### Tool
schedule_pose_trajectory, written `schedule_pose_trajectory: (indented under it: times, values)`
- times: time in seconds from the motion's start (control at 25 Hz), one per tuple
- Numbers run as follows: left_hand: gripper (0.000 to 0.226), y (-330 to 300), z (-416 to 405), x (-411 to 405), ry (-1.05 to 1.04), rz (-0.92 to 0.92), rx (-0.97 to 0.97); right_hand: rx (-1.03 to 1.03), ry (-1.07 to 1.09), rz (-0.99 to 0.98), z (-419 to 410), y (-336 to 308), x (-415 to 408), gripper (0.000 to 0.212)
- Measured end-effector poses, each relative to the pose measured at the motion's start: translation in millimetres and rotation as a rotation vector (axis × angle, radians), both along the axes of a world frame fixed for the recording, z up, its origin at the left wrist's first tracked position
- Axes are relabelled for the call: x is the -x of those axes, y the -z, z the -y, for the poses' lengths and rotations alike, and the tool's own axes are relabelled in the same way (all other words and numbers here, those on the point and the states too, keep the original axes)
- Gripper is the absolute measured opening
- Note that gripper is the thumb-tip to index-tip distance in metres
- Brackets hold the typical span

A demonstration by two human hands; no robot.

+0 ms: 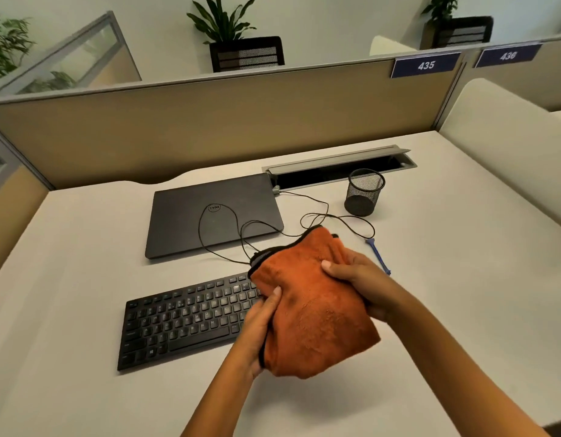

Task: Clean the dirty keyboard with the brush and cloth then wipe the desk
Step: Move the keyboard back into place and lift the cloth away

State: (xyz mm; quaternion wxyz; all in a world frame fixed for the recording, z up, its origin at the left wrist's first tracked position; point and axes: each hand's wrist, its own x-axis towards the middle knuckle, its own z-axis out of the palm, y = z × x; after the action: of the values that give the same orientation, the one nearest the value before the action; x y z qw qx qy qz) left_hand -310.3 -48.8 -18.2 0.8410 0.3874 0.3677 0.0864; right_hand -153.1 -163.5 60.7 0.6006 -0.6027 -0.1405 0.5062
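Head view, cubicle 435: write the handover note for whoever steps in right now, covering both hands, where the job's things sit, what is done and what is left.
Left hand and right hand both grip the orange cloth, bunched and held over the right end of the keyboard.
Blue brush lies on the desk, beyond the right hand, untouched.
Keyboard cable loops over the closed laptop; mesh pen cup stands behind.
Done: cloth picked up; whether brushing happened cannot be told.
Left: wipe keyboard, then desk.

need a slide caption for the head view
Both hands, left and right, hold an orange cloth above the keyboard; brush lies on desk.
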Motion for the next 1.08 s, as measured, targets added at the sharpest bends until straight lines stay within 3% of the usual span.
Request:
schedule_pose_trajectory:
  times: [0.2,0.36,0.48,0.6,0.68,0.84,1.08]
  values:
    - [0.051,19,5,11,-0.005,-0.197,-0.399,0.303,-0.070,0.485,22,45,9,0.042]
    - [0.036,26,30,-1,0.037,-0.203,-0.600,0.367,-0.131,0.542,53,66,-5,0.040]
    - [0.024,22,45,-22,0.002,-0.165,-0.671,0.381,-0.043,0.559,69,74,-37,0.025]
    - [0.024,18,52,-46,-0.141,-0.118,-0.597,0.398,0.232,0.694,73,87,-91,0.016]
    - [0.025,15,55,-60,-0.238,-0.092,-0.529,0.483,0.272,0.840,65,93,-128,0.018]
    - [0.027,11,63,-75,-0.368,-0.035,-0.432,0.649,0.013,0.975,40,106,-161,0.029]
    - [0.039,10,79,-86,-0.468,-0.031,-0.391,0.761,-0.170,1.156,38,113,-182,0.014]
